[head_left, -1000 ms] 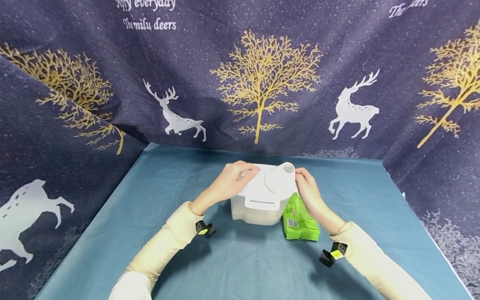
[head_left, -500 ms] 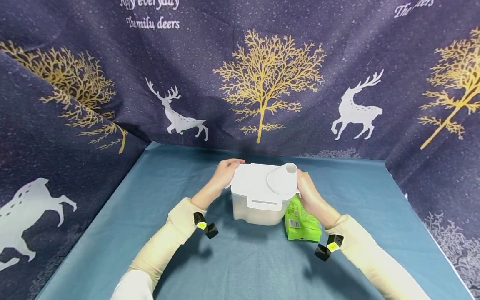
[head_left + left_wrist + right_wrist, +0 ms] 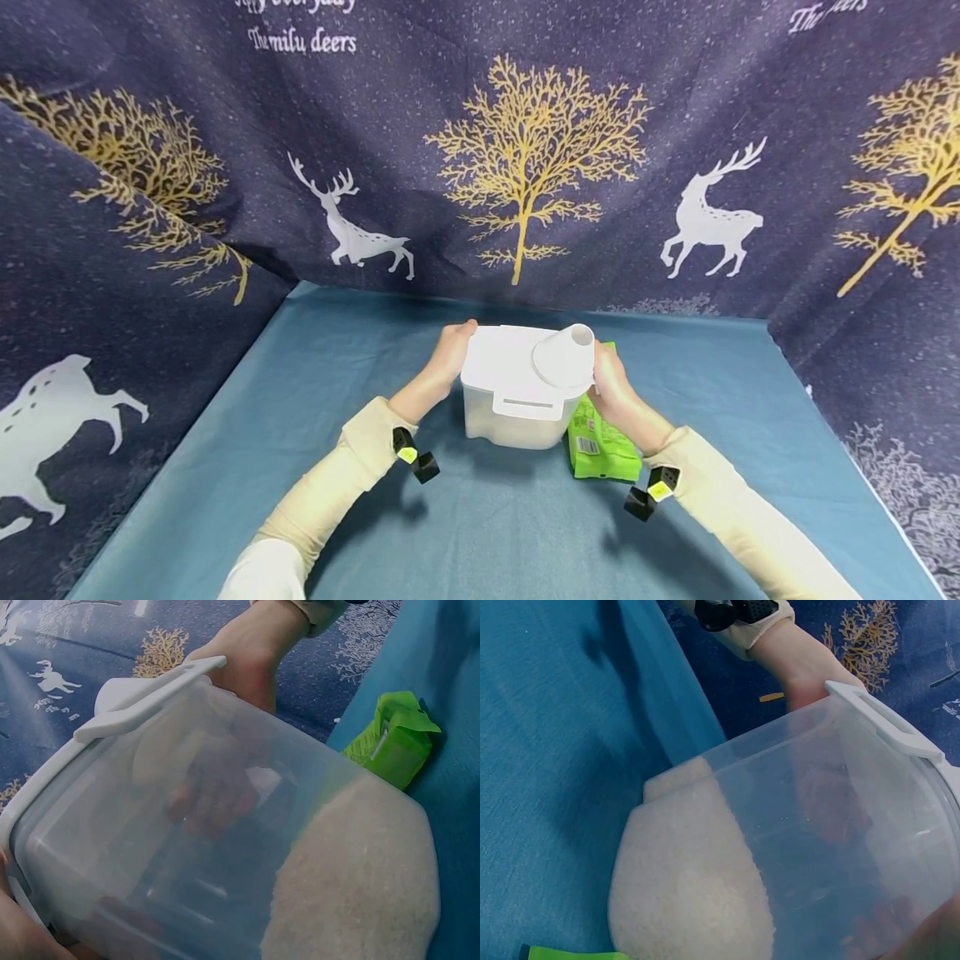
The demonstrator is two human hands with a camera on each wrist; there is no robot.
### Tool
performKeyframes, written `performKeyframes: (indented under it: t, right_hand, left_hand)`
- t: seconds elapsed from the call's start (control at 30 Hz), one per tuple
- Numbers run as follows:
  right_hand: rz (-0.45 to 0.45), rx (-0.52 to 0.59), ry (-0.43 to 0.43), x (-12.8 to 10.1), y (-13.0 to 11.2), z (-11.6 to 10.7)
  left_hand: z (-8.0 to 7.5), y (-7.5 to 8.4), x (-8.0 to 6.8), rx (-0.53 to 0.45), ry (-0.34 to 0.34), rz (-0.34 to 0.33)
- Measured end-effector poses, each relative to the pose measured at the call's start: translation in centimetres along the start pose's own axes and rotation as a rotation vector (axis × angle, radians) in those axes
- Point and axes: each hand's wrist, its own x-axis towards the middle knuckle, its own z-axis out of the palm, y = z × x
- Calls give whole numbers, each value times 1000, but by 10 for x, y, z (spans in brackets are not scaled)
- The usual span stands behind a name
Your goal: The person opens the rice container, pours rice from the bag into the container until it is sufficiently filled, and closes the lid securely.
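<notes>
A clear plastic food storage container (image 3: pixel 510 427) stands on the blue cloth, its white lid (image 3: pixel 498 358) on top. Off the lid's right part rises a slanted white spout (image 3: pixel 561 360). White grains that look like rice (image 3: pixel 690 877) fill the container's lower part. My left hand (image 3: pixel 447 357) holds its left side just under the lid rim. On the opposite side my right hand (image 3: pixel 613 379) grips it; its fingers show dimly through the plastic in the left wrist view. A green packet (image 3: pixel 606 454) lies close to the container's right, partly behind my right hand.
Blue cloth (image 3: pixel 360 350) covers the table. A dark blue curtain (image 3: pixel 465 117) with printed deer and golden trees hangs along the back and left side. Dark wrist cameras (image 3: pixel 651 492) sit at both cuffs.
My left hand has gone from the top of the lid to the container's left side. My right hand has shifted slightly down its right side. The container stays about where it was.
</notes>
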Motion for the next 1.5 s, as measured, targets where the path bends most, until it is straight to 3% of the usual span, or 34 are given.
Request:
performKeyframes:
  t: [0.43,0.87,1.27,1.5]
  right_hand:
    - [3,48,-8,1,1,1]
    - [-24,143,36,2,5,6]
    - [-12,155,40,1,5,8]
    - [-7,160,38,1,5,8]
  left_hand:
    - [5,3,-1,17,87,15]
    - [5,-1,3,21,91,63]
    - [7,0,2,28,114,5]
    - [8,0,2,24,99,18]
